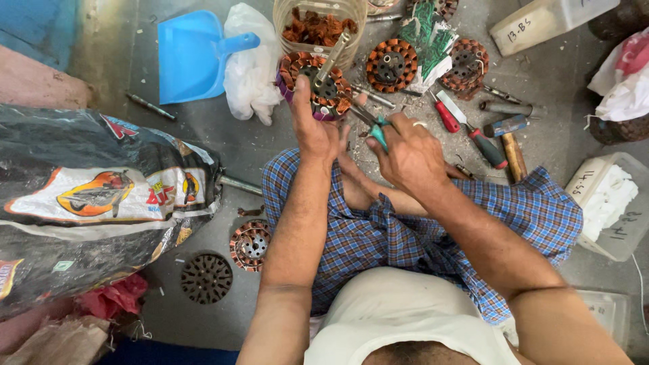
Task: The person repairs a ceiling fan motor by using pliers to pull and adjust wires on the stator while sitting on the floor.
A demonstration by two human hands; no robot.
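Two hands [314, 132] [405, 152], wound stator [316, 86] (teal-handled cutters [375, 128])

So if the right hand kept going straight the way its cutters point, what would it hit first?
Most likely the copper-wound stator held in the left hand. The right hand aims its green-handled cutters up-left at the stator's lower edge, though the remaining gap is hard to judge.

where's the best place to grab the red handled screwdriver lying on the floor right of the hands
Grip the red-handled screwdriver by its thick red and black handle, probably coming from above. It lies flat and slanted on the floor, handle toward the checked cloth, blade pointing up-left. Another red tool lies close on its left, so pinch across the handle's far end.
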